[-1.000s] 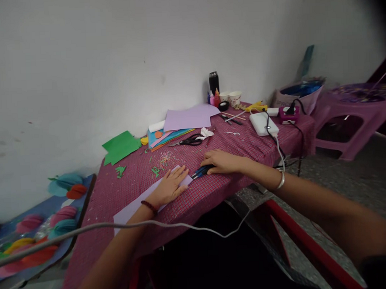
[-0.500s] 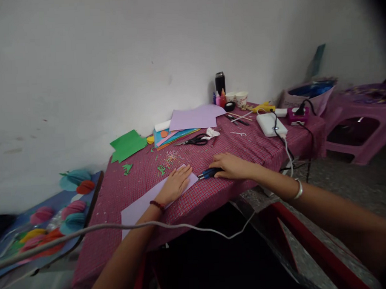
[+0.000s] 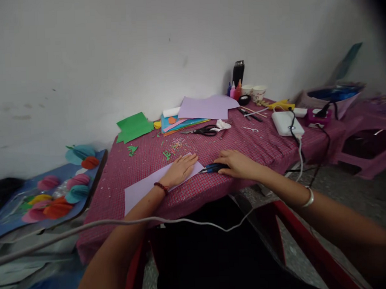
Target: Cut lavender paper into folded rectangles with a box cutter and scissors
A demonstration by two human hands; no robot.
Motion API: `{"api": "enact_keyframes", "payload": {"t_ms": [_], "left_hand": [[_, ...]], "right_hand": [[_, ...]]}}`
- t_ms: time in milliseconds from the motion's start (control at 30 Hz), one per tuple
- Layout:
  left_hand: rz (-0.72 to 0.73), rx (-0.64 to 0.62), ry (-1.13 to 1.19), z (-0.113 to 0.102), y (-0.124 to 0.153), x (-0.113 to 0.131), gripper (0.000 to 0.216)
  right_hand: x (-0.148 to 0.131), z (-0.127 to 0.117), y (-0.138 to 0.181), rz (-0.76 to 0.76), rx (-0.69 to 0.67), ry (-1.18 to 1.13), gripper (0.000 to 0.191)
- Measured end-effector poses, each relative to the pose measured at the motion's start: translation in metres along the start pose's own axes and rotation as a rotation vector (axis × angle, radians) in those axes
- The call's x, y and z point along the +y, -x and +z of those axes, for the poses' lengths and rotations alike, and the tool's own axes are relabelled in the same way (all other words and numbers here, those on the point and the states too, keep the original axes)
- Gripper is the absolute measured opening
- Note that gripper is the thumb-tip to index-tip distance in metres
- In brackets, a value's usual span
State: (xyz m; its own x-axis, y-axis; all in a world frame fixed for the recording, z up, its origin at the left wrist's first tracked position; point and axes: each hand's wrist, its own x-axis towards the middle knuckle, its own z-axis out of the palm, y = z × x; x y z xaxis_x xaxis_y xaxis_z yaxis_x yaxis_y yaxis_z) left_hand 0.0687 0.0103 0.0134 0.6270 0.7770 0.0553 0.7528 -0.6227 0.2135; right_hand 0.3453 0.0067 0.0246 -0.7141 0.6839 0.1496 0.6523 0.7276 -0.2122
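My left hand (image 3: pixel 179 170) lies flat with fingers stretched out on a folded-looking sheet of light purple paper (image 3: pixel 142 193), pressing it to the table near the front edge. My right hand (image 3: pixel 237 163) is curled around a blue-and-black-handled tool (image 3: pixel 211 168) with a slim metal tip; its exact kind is hard to make out. The tip points left and meets the right end of the paper by its near edge. Just beyond my left hand are thin paper shreds (image 3: pixel 177 144) and green scraps (image 3: pixel 166 155).
Black-handled scissors (image 3: pixel 207 130), crumpled tissue (image 3: pixel 222 125), purple sheets (image 3: pixel 207 107) and green paper (image 3: pixel 135 127) lie farther back. A white box with cables (image 3: pixel 287 123) is at right. A white cord (image 3: pixel 196 221) hangs across my forearm. Paper ornaments (image 3: pixel 57 205) rest at left.
The view has turned slightly left and down. My right hand and the tool have edged a little toward the paper's near edge. My left hand stays flat on the sheet.
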Motion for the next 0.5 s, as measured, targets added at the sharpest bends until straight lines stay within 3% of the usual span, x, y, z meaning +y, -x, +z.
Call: {"api": "enact_keyframes", "payload": {"t_ms": [133, 233, 367, 500], "left_hand": [[-0.083, 0.14, 0.019, -0.009, 0.016, -0.02, 0.057], [-0.282, 0.189, -0.007, -0.025, 0.043, -0.047, 0.065], [-0.507, 0.083, -0.031, -0.048, 0.078, -0.071, 0.069], [-0.583, -0.072, 0.205, -0.061, 0.089, -0.068, 0.044]], "right_hand": [[-0.002, -0.002, 0.0, 0.009, -0.008, 0.008, 0.033], [-0.003, -0.003, 0.0, -0.008, 0.001, 0.003, 0.033], [-0.003, -0.003, 0.0, -0.001, 0.011, -0.011, 0.032], [-0.003, -0.003, -0.001, 0.0, 0.017, -0.019, 0.031]]}}
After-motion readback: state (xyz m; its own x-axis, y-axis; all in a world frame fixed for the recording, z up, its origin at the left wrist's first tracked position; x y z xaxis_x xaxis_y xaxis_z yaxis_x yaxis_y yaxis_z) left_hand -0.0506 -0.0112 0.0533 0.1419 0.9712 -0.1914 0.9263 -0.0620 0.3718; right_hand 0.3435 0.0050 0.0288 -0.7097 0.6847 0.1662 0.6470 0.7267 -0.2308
